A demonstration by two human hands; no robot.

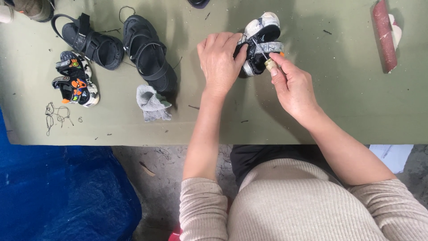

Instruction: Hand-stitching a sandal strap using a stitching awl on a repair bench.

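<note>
I look down from a head camera at an olive-green table (312,116). My left hand (219,60) is curled over a small child's sandal (261,42), grey, white and black, which lies on the table right of the middle and toward the far edge. The hand's fingers wrap the sandal's left side and pin it in place. My right hand (292,87) is pressed together, thumb and fingers pinching the pale handle of a thin needle-like tool (263,56) whose metal tip points into the sandal's strap.

To the left lie two black adult sandals (120,47), a small black sandal with orange patterns (76,82) near them, and a crumpled grey cloth (152,103) closer to me. Loose thread (55,115) sits near the table's near-left edge. At the far right lies a dark red roll (384,33) of what may be abrasive paper.

As I judge it, the main danger is the sharp tip: it points toward my left thumb, which lies just beside the strap, so a slip could prick it. The sandal could also twist under my hold if pushed hard.
</note>
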